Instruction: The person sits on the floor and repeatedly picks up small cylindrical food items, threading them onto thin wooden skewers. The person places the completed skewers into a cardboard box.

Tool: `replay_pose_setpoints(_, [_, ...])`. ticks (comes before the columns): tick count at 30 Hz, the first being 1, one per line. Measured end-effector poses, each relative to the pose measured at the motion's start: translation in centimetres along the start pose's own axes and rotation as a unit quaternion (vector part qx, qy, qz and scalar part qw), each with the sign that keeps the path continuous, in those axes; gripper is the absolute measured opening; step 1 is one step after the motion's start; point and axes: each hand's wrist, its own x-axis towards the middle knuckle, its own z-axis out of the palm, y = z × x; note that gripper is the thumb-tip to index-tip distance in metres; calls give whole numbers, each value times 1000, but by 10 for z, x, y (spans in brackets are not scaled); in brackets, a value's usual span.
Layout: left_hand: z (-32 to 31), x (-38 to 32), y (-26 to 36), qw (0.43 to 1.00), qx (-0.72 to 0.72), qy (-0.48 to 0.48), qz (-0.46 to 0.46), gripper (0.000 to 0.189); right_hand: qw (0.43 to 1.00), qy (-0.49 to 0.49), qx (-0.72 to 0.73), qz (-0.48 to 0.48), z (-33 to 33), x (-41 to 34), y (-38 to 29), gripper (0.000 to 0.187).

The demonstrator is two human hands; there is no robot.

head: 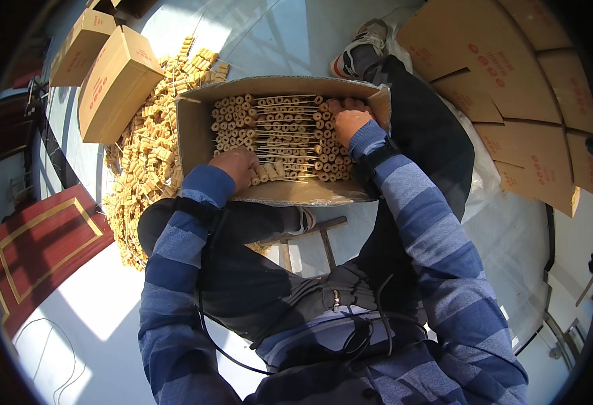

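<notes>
An open cardboard box point(276, 193) sits before me between my legs. Packed rows of skewered, hollow tan rolls point(233, 116) line its left side and more rolls point(329, 167) its right, with thin bare sticks point(286, 136) running across the middle. My left hand point(236, 166) is inside the near left corner, its fingers on a tilted skewer of rolls point(272, 172). At the far right corner, my right hand point(351, 119) presses on or grips the ends of the rolls. Its fingertips are partly hidden among them.
A large heap of loose skewers point(144, 147) covers the floor left of the box. Closed cartons point(119, 86) stand behind the heap. Flattened cardboard cartons point(483, 76) lie at right beside plastic sheeting point(483, 177). A wooden stool frame point(322, 230) shows below the box, and a red panel point(48, 248) lies at left.
</notes>
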Motion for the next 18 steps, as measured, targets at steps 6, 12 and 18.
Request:
replay_pose_setpoints(6, [-5,-16,-3,996,35,-34,-72,28,997,70,-45,3,10,-2,-3,51])
replay_pose_setpoints(12, [-7,-20,-26,998,15,-61,-30,26,987,120,-109,0,20,-3,-3,40])
replay_pose_setpoints(18, [-32,-48,-27,982,-135,133,1,16,981,167,-98,7,24,-4,0,33])
